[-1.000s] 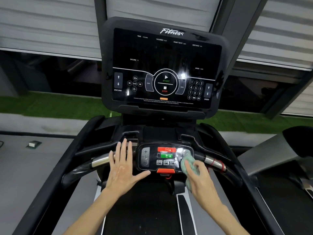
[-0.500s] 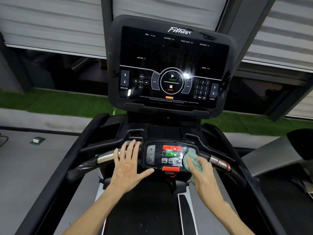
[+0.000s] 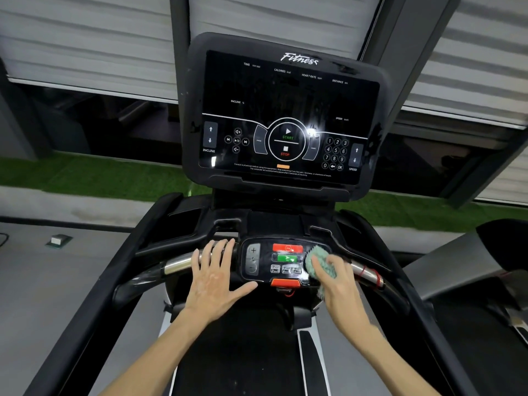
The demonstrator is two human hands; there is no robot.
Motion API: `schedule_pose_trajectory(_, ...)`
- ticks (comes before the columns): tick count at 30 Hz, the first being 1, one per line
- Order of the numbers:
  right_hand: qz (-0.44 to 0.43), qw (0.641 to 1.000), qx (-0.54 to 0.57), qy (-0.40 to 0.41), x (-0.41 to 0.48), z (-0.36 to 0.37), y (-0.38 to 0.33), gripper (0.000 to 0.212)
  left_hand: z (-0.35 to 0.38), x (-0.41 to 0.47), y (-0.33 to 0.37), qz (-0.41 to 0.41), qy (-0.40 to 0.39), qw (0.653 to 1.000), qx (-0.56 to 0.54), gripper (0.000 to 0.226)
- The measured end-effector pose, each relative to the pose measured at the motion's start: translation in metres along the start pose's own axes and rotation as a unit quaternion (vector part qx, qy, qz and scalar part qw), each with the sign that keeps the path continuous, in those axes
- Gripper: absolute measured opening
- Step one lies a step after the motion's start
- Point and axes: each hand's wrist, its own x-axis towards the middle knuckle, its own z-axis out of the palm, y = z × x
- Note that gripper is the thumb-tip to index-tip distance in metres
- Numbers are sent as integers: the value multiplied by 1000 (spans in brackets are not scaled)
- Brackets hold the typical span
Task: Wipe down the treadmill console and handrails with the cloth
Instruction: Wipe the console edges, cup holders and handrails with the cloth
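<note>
Two hands: right hand (image 3: 338, 278) presses bunched cloth (image 3: 318, 260) on keypad (image 3: 281, 260); left hand (image 3: 213, 277) spread flat.

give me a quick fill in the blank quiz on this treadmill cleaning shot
1. The green cloth is held in the ____ hand.
2. The left hand lies ____ on the handlebar, fingers spread.
3. The cloth presses the small button panel at its ____ end.
4. The big screen above shows START over ____.

Missing words: right; flat; right; STOP
</note>
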Motion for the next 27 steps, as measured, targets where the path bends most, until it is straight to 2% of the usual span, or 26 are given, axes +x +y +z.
schedule_pose_trajectory(3,-12,998,-3,-56,-24,0,-3,83,0,1,1,-2,3,1000,-4,102)
schedule_pose_trajectory(6,-24,997,-3,-73,-18,-6,-3,83,0,1,1,-3,5,1000,-6,102)
schedule_pose_trajectory(11,-11,1000,7,-15,37,-15,-1,67,-1,0,0,-1,6,1000,-7,101)
schedule_pose_trajectory(14,-5,1000,-10,1,47,-16,-3,65,-1,0,0,1,10,1000,-12,101)
schedule_pose_trajectory(16,-15,1000,-4,-7,31,-12,-5,67,-1,0,0,0,12,1000,-13,101)
schedule_pose_trajectory(20,-62,995,15,-80,-16,-2,-11,83,0,1,1,-2,13,1000,-13,102)
schedule_pose_trajectory(22,-68,994,32,-84,-18,-3,-12,82,1,1,2,-4,15,1000,-14,102)
schedule_pose_trajectory(24,-72,994,31,-78,-5,-6,-12,73,1,1,2,-3,18,1000,-14,101)
schedule_pose_trajectory(27,-74,995,16,-68,27,-5,-16,32,0,0,1,1,23,1000,-14,100)
